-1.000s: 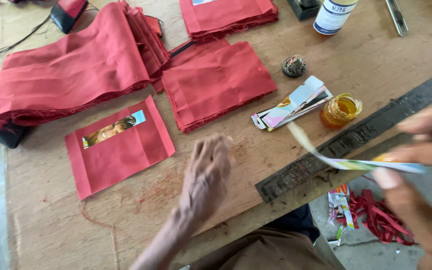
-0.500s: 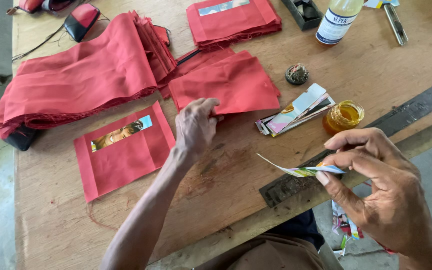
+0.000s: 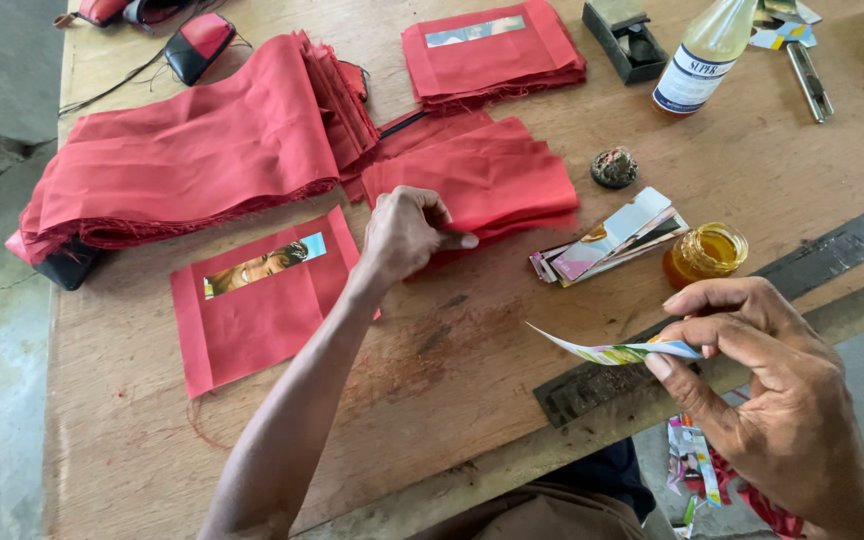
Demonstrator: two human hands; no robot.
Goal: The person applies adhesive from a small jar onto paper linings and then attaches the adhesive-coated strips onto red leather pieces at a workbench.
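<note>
The right hand pinched a narrow printed paper strip, glossy and pale with green and yellow patches, between thumb and fingertips. The strip hung just above the near edge of the worn wooden table, over a long dark metal ruler. Seen almost edge-on, it curved slightly, its long axis running left to right and its free end pointing left towards the middle of the table. What was printed on it could not be made out, and the held end was hidden under the fingers.

The left hand was closed on the near edge of a small stack of folded red cloth pieces, thumb on top, the other fingers curled under and out of sight. Just left of it lay a flat red cloth rectangle with a picture strip stuck across it.

Between the two hands sat a fanned pile of cut picture strips and, touching it, a small glass jar of amber glue. A big heap of folded red cloth filled the far left.
</note>
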